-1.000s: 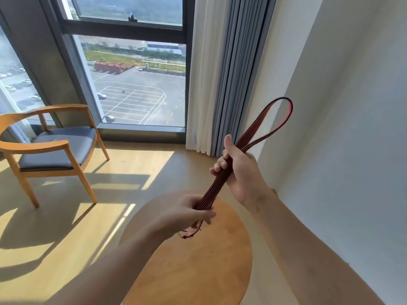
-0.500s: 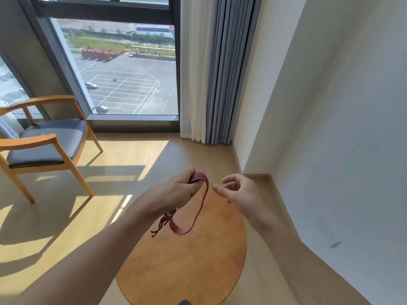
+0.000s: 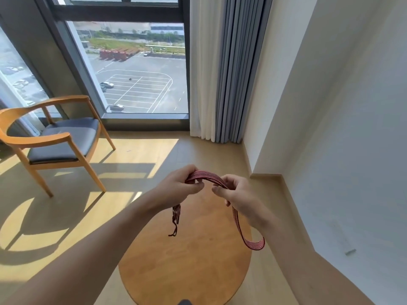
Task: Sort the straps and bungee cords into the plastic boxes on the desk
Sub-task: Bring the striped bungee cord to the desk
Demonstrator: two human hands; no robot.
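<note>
**As Both Hands Are Gripping a Red Striped Strap Over the Round Table**

While I am looking down at a round wooden table (image 3: pixel 187 271), I am holding a red striped strap (image 3: pixel 207 176) in the air above the table's 12 o'clock edge. My left hand (image 3: pixel 178 186) is pinching the strap between thumb and curled fingers. My right hand (image 3: pixel 240 194), just beside it at 3 o'clock, is closing its thumb and fingers round the strap a little further along. Between the two hands the strap is arching upward in a short flat band.

Below my left hand, the strap's bunched dark ends are dangling toward 6 o'clock, clear of the tabletop. From under my right hand, a long loop is dropping toward 5 o'clock, its lowest bend hanging near the table's 3 o'clock rim. I cannot tell whether that bend is touching the wood.

Well apart from the table, at 10 o'clock, a wooden armchair (image 3: pixel 61 139) with a dark seat is standing on the sunlit floor (image 3: pixel 141 155). A tall window (image 3: pixel 136 73) is filling the 12 o'clock side, white and grey curtains (image 3: pixel 220 73) are hanging at 1 o'clock, and a white wall (image 3: pixel 341 128) is running along 3 o'clock.
</note>
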